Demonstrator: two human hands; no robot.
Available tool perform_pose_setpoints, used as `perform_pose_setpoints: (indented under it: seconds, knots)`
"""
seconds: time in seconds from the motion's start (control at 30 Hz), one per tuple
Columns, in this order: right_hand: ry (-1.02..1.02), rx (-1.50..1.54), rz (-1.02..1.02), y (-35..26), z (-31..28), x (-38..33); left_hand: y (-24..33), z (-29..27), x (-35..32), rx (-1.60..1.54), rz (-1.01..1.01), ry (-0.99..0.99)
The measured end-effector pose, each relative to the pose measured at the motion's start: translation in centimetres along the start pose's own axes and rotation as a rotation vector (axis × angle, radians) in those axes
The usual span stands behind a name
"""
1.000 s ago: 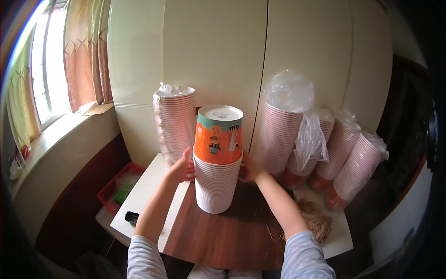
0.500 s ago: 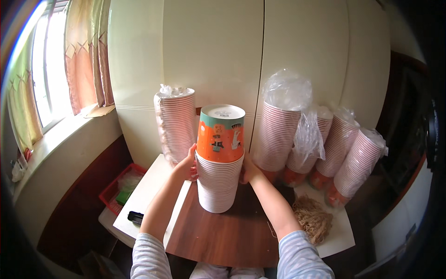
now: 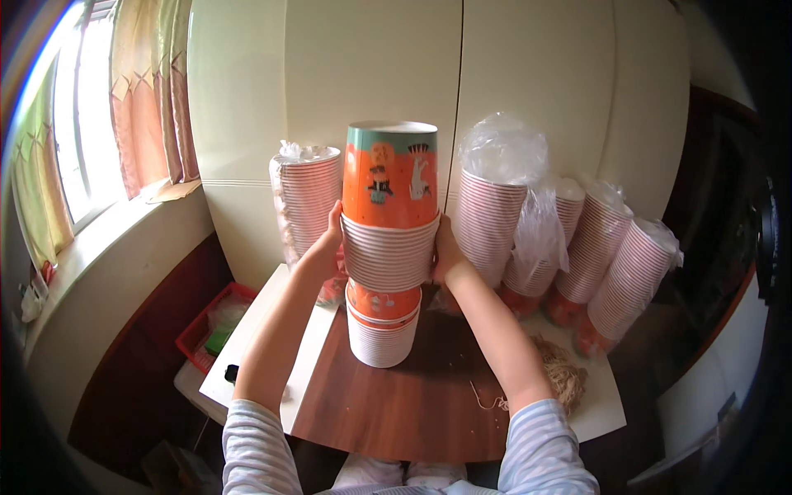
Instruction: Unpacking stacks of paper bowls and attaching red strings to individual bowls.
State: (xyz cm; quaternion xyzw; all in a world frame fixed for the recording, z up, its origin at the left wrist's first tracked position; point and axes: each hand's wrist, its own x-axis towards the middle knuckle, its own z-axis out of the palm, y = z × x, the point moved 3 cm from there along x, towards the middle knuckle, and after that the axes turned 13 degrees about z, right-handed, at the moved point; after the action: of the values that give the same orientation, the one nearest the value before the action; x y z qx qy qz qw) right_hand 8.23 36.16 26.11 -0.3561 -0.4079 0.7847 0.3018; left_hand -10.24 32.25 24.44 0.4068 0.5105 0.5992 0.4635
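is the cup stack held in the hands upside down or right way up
Upside down: the held cup stack shows its orange side above, with white rims nested below.

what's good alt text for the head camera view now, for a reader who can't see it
A person's left hand and right hand hold an upside-down stack of orange and green paper buckets above another stack on a brown wood-grain table. Plastic-wrapped bucket stacks stand farther back, left and right, and a tangle of tan twine lies at right.

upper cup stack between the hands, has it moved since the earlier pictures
Yes, upward: the upper cup stack now tops out well above the cabinet's grooves; earlier its top sat about level with them.
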Motion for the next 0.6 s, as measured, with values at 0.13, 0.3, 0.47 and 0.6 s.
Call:
perform_pose_setpoints:
  seconds: [0.13,0.3,0.47,0.6]
  knots:
    - [0.080,0.035,-0.040,-2.2,1.4,-2.0,2.3,1.1,-0.3,0.042,0.113,-0.071]
    - [-0.029,-0.015,-0.282,-4.0,1.2,-2.5,5.0,1.9,-0.1,0.063,0.218,-0.064]
    - [-0.155,-0.061,-0.416,-4.4,3.5,-5.7,7.5,1.5,-2.6,0.047,0.393,-0.010]
    - [-0.228,-0.111,-0.371,-2.9,6.2,-8.6,9.1,-0.4,-7.0,0.044,0.449,-0.060]
